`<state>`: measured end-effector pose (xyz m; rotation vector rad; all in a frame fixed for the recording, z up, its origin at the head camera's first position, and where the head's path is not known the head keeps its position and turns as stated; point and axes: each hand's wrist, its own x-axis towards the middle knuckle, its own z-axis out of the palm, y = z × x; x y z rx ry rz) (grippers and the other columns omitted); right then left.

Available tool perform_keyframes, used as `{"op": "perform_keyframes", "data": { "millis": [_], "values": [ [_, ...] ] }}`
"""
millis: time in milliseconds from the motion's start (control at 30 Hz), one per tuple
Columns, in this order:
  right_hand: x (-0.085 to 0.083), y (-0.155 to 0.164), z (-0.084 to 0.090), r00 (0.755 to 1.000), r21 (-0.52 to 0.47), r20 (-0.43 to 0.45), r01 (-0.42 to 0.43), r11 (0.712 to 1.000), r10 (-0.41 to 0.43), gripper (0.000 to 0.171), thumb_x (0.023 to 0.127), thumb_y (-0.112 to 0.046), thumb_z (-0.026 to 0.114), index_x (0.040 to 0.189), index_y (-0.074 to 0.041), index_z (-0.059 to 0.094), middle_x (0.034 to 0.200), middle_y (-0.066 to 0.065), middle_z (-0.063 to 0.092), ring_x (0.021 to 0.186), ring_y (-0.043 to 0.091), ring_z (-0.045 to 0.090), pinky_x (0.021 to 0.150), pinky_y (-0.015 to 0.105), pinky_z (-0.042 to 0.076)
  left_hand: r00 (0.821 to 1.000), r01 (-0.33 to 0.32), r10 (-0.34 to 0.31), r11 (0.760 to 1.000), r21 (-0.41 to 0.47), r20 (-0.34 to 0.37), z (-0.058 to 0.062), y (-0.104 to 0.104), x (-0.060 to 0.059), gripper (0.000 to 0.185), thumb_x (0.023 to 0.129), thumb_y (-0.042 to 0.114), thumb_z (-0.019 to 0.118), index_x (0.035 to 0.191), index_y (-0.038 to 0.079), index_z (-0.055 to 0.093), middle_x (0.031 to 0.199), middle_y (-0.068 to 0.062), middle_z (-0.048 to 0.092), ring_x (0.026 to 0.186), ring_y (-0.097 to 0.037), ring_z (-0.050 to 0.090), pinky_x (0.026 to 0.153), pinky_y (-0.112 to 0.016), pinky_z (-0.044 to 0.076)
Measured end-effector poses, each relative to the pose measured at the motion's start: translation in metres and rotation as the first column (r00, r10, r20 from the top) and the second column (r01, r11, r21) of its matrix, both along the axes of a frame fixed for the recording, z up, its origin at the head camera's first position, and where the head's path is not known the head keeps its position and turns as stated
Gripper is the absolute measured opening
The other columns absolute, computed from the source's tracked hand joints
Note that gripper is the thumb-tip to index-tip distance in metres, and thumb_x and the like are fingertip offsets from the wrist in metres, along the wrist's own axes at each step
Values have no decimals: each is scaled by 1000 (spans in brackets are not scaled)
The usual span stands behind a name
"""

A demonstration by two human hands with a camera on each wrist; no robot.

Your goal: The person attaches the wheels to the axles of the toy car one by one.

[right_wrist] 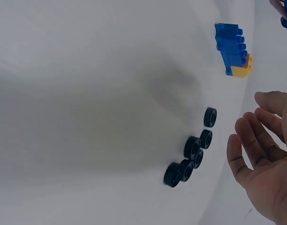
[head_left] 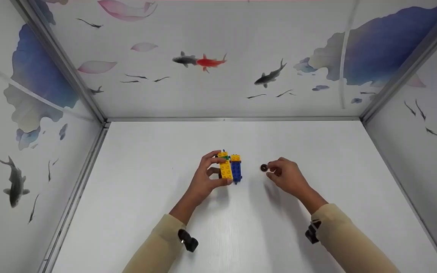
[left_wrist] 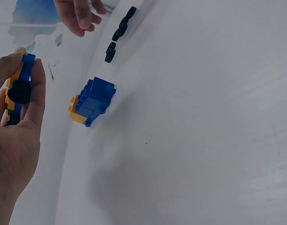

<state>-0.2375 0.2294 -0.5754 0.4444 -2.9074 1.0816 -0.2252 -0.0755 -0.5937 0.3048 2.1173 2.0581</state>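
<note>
My left hand (head_left: 203,177) grips a toy vehicle of building blocks (head_left: 225,168), yellow on top, with a green piece. In the left wrist view, this vehicle's blue base and a black wheel (left_wrist: 19,92) show between thumb and fingers. Beside it on the table stands a second vehicle body (head_left: 236,168), blue with a yellow block at one end. My right hand (right_wrist: 269,150) hovers with loosely bent fingers, thumb apart, holding nothing. Several black wheels (right_wrist: 192,147) lie beneath it; in the head view one wheel (head_left: 264,167) shows at the fingertips, the others hidden by the hand.
The white tabletop (head_left: 146,212) is bounded by a back wall (head_left: 226,94) and side walls printed with fish and petals. Metal rails (head_left: 233,119) run along the edges. A small black device (head_left: 188,240) is strapped at each sleeve's cuff.
</note>
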Motion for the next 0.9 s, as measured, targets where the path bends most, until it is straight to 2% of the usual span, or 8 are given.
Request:
{"op": "perform_keyframes", "data": {
  "millis": [167, 300, 467, 633, 900],
  "values": [
    [-2, 20, -7, 999, 58, 4, 40, 997, -41, 26, 87, -9, 78, 111, 1, 74, 99, 15, 65, 87, 23, 62, 75, 34, 53, 1000, -8, 8, 1000, 4, -5, 0, -1, 1, 57, 78, 15, 89, 127, 29, 61, 158, 24, 28, 115, -25, 63, 92, -28, 60],
    [-3, 34, -14, 996, 104, 27, 83, 991, -87, 30, 86, -10, 80, 113, 2, 72, 106, 18, 64, 95, 30, 64, 81, 42, 56, 1000, -6, 6, 1000, 16, -8, 0, -1, 1, 57, 78, 16, 89, 126, 29, 61, 158, 24, 28, 117, -25, 62, 94, -30, 60],
    [0, 47, -18, 988, 209, 45, 136, 968, -148, 34, 86, -17, 80, 111, 4, 70, 107, 20, 63, 97, 33, 62, 82, 47, 55, 1000, -7, 7, 1000, 26, -11, 1, 1, 0, 57, 77, 18, 89, 126, 30, 61, 158, 24, 29, 118, -26, 61, 94, -31, 60],
    [1, 54, -22, 980, 304, 68, 156, 940, -185, 35, 88, -21, 77, 107, 6, 67, 98, 18, 61, 87, 29, 57, 75, 45, 51, 1000, -14, 15, 1000, 22, -15, 1, 1, 1, 58, 77, 19, 89, 127, 29, 60, 158, 24, 29, 118, -24, 62, 93, -29, 60],
    [3, 57, -27, 974, 298, 104, 162, 941, -201, 18, 90, -14, 72, 98, 3, 70, 90, 13, 62, 81, 25, 56, 69, 38, 50, 1000, -15, 15, 999, 31, -19, 0, 2, 2, 60, 77, 17, 89, 128, 30, 60, 158, 25, 29, 119, -26, 62, 94, -31, 60]
  ]
}}
